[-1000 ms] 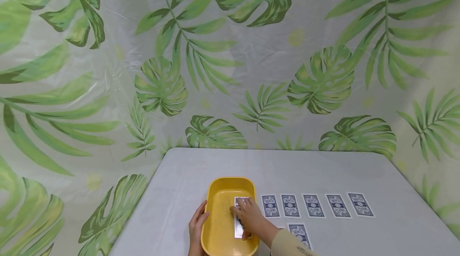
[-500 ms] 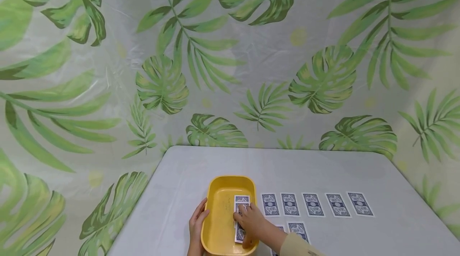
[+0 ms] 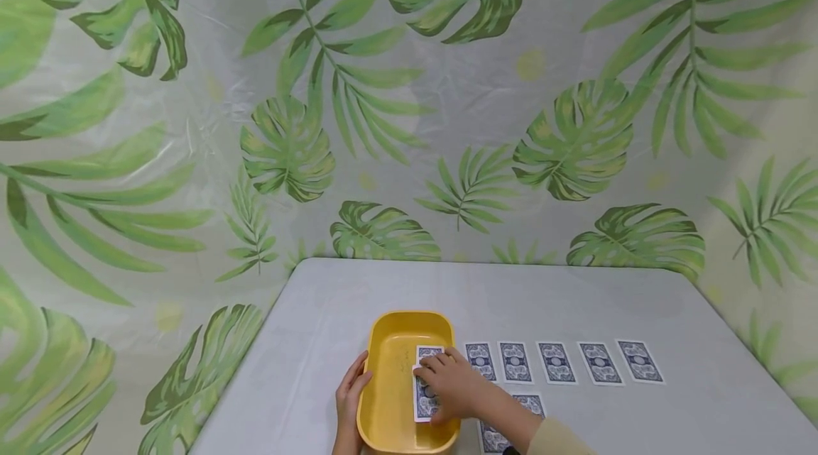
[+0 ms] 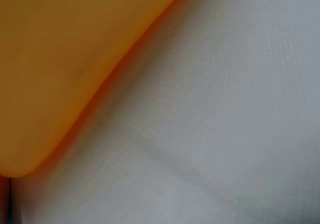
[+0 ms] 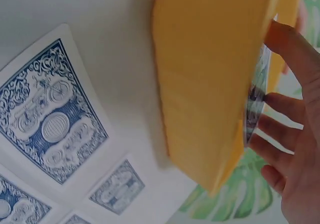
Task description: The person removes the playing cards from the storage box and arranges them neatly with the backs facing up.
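Note:
A yellow plastic tray (image 3: 383, 419) stands on the table, and my left hand (image 3: 351, 391) holds its left side, thumb at the rim. In the left wrist view only the blurred tray wall (image 4: 60, 58) and white cloth show. Over the tray's right half, my right hand (image 3: 455, 385) holds a blue-backed playing card (image 3: 423, 404) between thumb and fingertips. The right wrist view shows that card (image 5: 256, 93) edge-on inside the rim, the fingers at its edges. Another card (image 3: 429, 351) peeks out beyond it, lying in the tray.
Right of the tray, a row of several face-down playing cards (image 3: 557, 363) lies on the white tablecloth (image 3: 607, 306). Nearer me are more cards (image 3: 491, 439), partly hidden by my right forearm. A leaf-patterned sheet (image 3: 460, 121) hangs behind the table.
My right hand has shifted slightly up and right since half a second ago, its card now sitting a little further left and higher over the other card. The left hand and tray stay put.

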A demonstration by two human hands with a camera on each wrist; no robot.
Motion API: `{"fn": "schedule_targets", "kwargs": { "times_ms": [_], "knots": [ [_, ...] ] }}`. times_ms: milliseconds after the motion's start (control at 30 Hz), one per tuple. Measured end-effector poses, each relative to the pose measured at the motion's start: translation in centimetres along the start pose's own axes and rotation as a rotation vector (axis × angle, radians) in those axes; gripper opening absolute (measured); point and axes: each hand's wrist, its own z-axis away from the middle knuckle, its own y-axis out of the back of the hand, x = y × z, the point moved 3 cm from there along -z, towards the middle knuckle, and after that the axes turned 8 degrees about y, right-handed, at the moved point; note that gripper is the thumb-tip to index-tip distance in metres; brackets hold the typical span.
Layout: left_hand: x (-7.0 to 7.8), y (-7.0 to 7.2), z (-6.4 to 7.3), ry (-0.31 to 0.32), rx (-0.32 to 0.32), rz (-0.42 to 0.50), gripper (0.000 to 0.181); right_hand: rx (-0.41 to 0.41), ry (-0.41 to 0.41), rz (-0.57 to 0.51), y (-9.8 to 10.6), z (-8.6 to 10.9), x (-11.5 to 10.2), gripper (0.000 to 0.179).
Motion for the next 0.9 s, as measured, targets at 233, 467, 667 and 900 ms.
{"fn": "schedule_targets", "kwargs": {
  "times_ms": [233, 467, 667, 900],
  "knots": [
    [-0.1, 0.0, -0.1, 0.007, 0.006, 0.014, 0.045, 0.02, -0.041, -0.054, 2.3, 2.8, 1.7, 0.082],
    [0.0, 0.1, 0.0, -0.003, 0.007, 0.031, 0.044, -0.029, -0.168, -0.144, 2.7, 6.5, 4.2, 0.09],
    [0.2, 0.1, 0.0, -0.009, 0.002, 0.029, 0.045, -0.028, -0.233, -0.191, 1.8, 9.8, 6.0, 0.091],
    [0.0, 0.0, 0.1, 0.021, 0.005, -0.006, 0.047, -0.022, -0.246, -0.169, -0.6, 13.1, 7.5, 0.093]
  ]
}}
